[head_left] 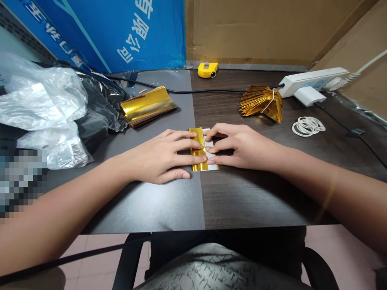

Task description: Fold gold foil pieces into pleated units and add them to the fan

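Between the near and far edges of the desk (pixel 169 205), a gold foil sheet (pixel 198 152) lies partly folded across the seam of the two surfaces, a white strip showing along its right side. The left hand (pixel 159 155) lies palm down, fingers spread wide over the gold, its thumb just beside the sheet. The right hand (pixel 238 146) has bent, parted fingers with tips on the white strip; whether they pinch it I cannot tell. Toward the far edge sit a stack of gold sheets (pixel 148 105), a yellow tape measure (pixel 207 70) and, nearer the far right corner, a banded gold bundle (pixel 256 104) beside a power strip (pixel 317 78)
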The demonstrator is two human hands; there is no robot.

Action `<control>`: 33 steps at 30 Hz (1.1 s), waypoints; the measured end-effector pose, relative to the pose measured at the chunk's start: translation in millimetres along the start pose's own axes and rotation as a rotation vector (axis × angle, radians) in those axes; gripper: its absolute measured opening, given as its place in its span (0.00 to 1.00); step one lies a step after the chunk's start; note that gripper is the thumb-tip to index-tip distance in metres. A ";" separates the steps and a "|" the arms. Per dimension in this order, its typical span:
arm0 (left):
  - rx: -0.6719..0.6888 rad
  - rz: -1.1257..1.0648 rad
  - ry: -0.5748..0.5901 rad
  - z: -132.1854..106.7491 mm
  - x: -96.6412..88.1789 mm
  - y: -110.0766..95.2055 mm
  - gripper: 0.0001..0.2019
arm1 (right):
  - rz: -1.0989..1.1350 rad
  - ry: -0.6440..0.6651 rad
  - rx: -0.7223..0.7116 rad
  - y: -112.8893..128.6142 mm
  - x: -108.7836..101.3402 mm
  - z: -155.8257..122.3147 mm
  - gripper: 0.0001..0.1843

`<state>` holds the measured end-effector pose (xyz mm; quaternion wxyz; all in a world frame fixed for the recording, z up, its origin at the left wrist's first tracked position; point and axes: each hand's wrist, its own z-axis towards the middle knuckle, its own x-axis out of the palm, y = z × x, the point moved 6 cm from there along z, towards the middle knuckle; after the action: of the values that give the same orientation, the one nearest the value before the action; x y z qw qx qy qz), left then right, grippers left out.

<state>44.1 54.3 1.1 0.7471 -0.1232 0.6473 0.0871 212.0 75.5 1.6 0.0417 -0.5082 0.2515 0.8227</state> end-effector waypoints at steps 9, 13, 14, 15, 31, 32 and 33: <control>0.022 0.034 -0.005 0.0 -0.4 -1.1 0.24 | -0.024 0.005 -0.025 1.5 2.0 0.9 0.12; 0.029 0.039 -0.007 -0.5 0.0 -1.1 0.24 | -0.029 0.000 -0.016 1.7 2.2 0.6 0.11; 0.030 0.041 -0.006 -0.6 0.1 -1.0 0.24 | -0.026 -0.004 -0.014 1.7 2.1 0.4 0.11; 0.030 0.041 -0.006 -0.5 0.1 -1.1 0.24 | -0.021 -0.009 -0.014 1.6 1.9 0.3 0.12; 0.024 0.025 -0.012 0.0 -0.1 0.5 0.24 | -0.032 0.012 -0.017 2.6 2.6 1.2 0.12; 0.019 0.019 -0.013 0.1 0.0 0.9 0.24 | -0.032 0.013 -0.017 2.6 2.6 1.1 0.13; 0.013 0.012 -0.011 0.2 0.1 1.2 0.24 | -0.032 0.014 -0.015 2.5 2.7 0.8 0.13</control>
<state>44.0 55.5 1.0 0.7510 -0.1138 0.6444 0.0879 209.3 73.2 0.6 0.0495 -0.5182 0.2374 0.8202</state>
